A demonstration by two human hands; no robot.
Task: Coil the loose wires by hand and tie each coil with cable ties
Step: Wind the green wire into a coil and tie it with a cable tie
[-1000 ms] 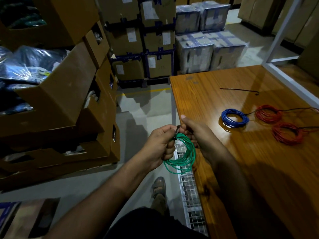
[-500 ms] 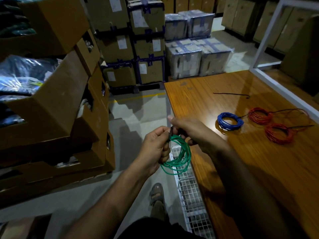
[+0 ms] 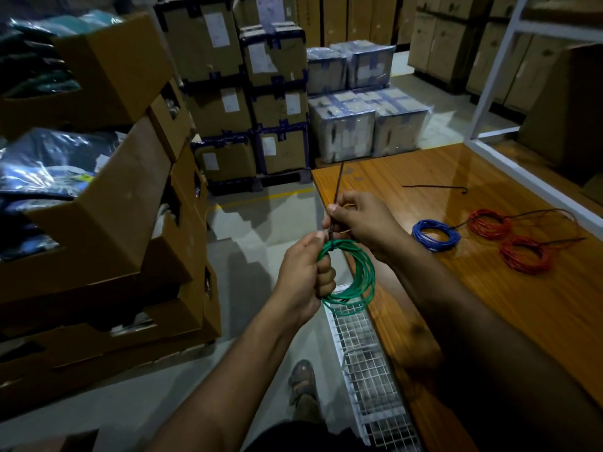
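My left hand [image 3: 305, 275] grips a green wire coil [image 3: 354, 282] at its top, just off the left edge of the wooden table [image 3: 489, 288]. My right hand [image 3: 359, 220] pinches a black cable tie [image 3: 336, 187] whose tail points up from the top of the coil. On the table lie a blue coil [image 3: 435, 234] and two red coils [image 3: 489, 223] [image 3: 525, 256], each with a dark tie tail. A loose black cable tie [image 3: 434, 187] lies further back.
Stacked open cardboard boxes [image 3: 98, 197] stand at the left. Sealed cartons [image 3: 228, 102] and wrapped parcels [image 3: 365, 125] fill the back. A white frame [image 3: 502, 60] borders the table at the right. A wire mesh tray [image 3: 372, 370] runs beside the table's left edge.
My right hand has pulled the cable tie's tail upward, so it now sticks up above the coil. My view has tilted up a little.
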